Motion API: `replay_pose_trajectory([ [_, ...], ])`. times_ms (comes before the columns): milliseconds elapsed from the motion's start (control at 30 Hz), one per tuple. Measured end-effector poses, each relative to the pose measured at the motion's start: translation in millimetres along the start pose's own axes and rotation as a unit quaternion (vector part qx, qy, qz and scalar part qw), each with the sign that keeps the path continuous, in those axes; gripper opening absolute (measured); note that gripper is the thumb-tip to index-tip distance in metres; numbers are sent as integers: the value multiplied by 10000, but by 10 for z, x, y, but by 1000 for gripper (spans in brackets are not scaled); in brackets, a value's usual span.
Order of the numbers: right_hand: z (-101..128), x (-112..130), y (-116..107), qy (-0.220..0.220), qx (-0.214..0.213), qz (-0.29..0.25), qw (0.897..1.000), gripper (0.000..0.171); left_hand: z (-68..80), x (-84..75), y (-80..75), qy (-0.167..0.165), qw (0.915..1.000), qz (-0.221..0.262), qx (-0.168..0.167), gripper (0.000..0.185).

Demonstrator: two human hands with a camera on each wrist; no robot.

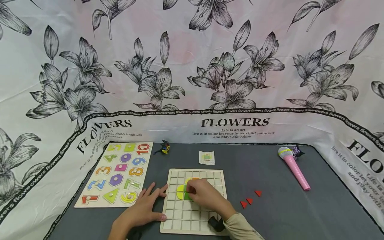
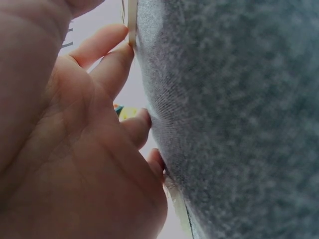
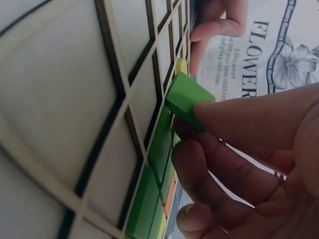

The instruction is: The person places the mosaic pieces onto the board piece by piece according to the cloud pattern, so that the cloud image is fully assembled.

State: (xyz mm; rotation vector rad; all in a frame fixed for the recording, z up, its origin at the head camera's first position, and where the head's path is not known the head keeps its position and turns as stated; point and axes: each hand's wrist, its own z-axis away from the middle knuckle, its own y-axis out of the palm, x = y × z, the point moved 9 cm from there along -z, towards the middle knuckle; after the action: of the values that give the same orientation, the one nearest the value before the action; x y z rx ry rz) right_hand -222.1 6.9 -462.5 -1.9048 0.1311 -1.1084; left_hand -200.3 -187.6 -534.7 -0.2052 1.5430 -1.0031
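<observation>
A pale wooden grid board [image 1: 192,220] lies on the grey table mat. My right hand [image 1: 200,193] sits over its upper middle and pinches a green block [image 3: 185,99] between thumb and fingers, tilted just above the grid [image 3: 75,99]. More green pieces [image 3: 149,199] lie in the cells beside it. A yellow half-round piece [image 1: 180,192] shows to the left of the fingers. My left hand [image 1: 147,206] rests flat on the mat with straight fingers touching the board's left edge [image 2: 131,20].
A number puzzle board [image 1: 117,173] lies at the left. Three red triangles [image 1: 249,199] sit right of the grid board. A pink toy microphone [image 1: 295,168], a small picture card [image 1: 206,157] and a small toy figure [image 1: 164,147] lie farther back. Flowered cloth walls surround the table.
</observation>
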Motion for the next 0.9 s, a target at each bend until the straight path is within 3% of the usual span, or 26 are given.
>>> replay_pose_trajectory([
  [167, -26, 20, 37, 4, -150, 282, 9995, 20, -23, 111, 13, -94, 9999, -74, 52, 102],
  [367, -10, 37, 63, -131, -284, 751, 9967, 22, -51, 116, 13, -146, 9999, -24, 80, 97],
  [633, -32, 35, 85, -207, -165, 736, 9969, 20, -107, 156, -14, -285, 9993, -59, 233, 69],
  [800, -12, 46, 81, -161, 3, 665, 9977, 22, -133, 177, -3, -461, 9984, -10, 332, 94],
  [900, 34, 10, 48, -22, 75, 313, 9995, 19, -132, 192, 21, -639, 9972, -63, 378, 102],
])
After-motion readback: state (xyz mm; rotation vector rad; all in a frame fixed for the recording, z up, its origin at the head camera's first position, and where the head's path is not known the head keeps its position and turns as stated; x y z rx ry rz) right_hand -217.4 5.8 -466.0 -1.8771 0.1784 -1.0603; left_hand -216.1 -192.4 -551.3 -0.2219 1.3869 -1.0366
